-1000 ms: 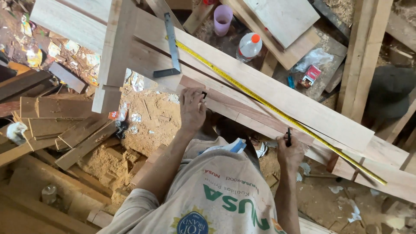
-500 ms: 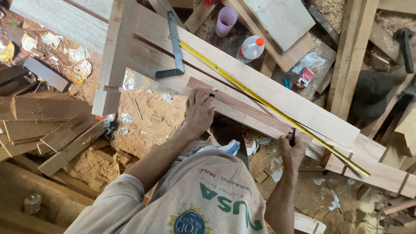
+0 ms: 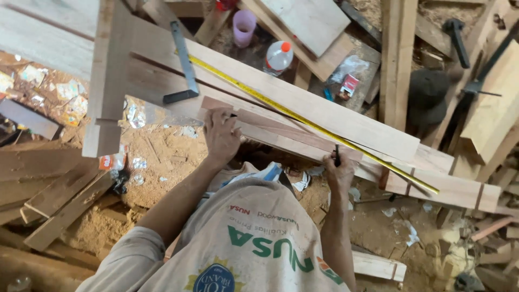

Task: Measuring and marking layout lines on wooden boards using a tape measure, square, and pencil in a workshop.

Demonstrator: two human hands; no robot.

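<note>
left hand: flat, pressing reddish plank end, gripping nothing | right hand: closed around dark pencil, tip at plank edge beside yellow tape measure | advice: keep plank pinned, pencil upright, mark short

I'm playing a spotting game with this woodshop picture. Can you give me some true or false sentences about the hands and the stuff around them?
1. The right hand holds a dark pencil-like marker against the wood. True.
2. The left hand is lifting the plastic bottle. False: it presses flat on the reddish wooden strip; the bottle stands beyond the planks, untouched.
3. A yellow tape measure lies stretched along the pale plank. True.
4. The metal square is in the right hand. False: it lies on the planks, up beyond the left hand, with no hand on it.
5. The purple cup stands upside down. False: its open mouth faces up.
</note>
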